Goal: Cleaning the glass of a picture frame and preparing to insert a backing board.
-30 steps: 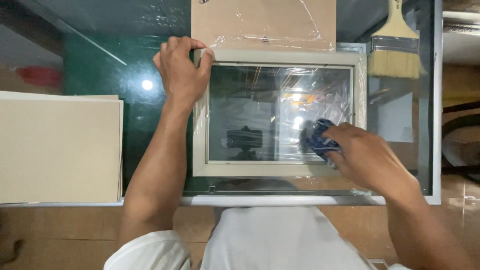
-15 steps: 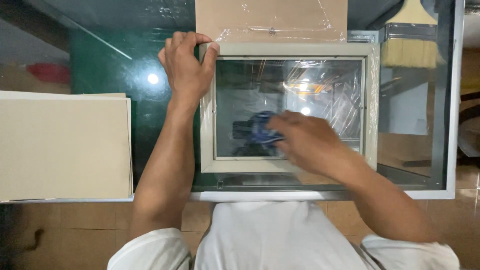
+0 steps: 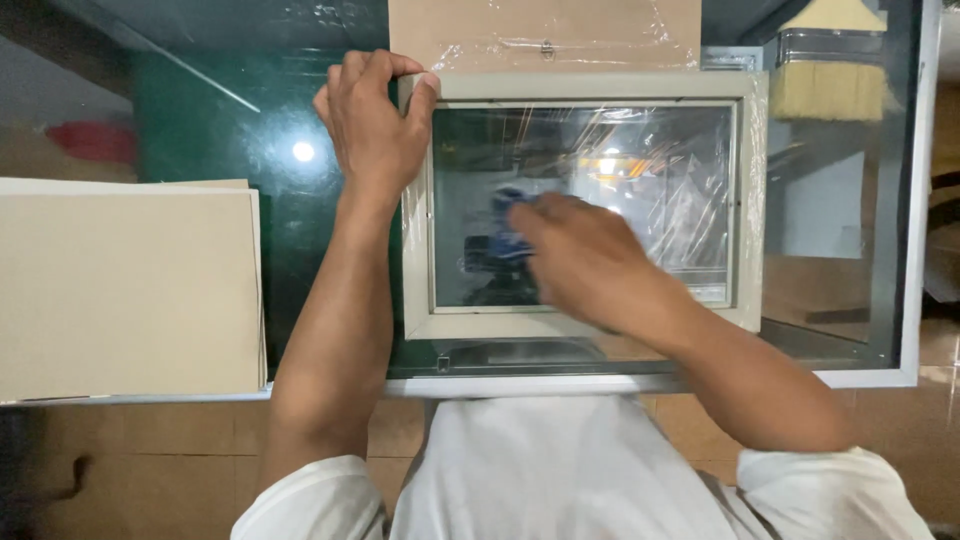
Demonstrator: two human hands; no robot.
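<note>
A pale picture frame [image 3: 745, 200] with a glass pane lies flat on a glass table, with loose clear plastic wrap around its edges. My left hand [image 3: 375, 125] presses down on the frame's top left corner. My right hand [image 3: 585, 255] is over the left middle of the pane, shut on a small blue cloth [image 3: 510, 225] that pokes out from under the fingers and touches the glass.
A stack of beige boards [image 3: 125, 290] lies at the left. A brown board [image 3: 545, 30] under plastic sits behind the frame. A wide paintbrush [image 3: 830, 70] rests at the back right. The table's white rim [image 3: 910, 200] runs down the right side.
My right hand has swept the blue cloth leftward across the pane, from the right side to the left middle. My left hand has stayed on the corner.
</note>
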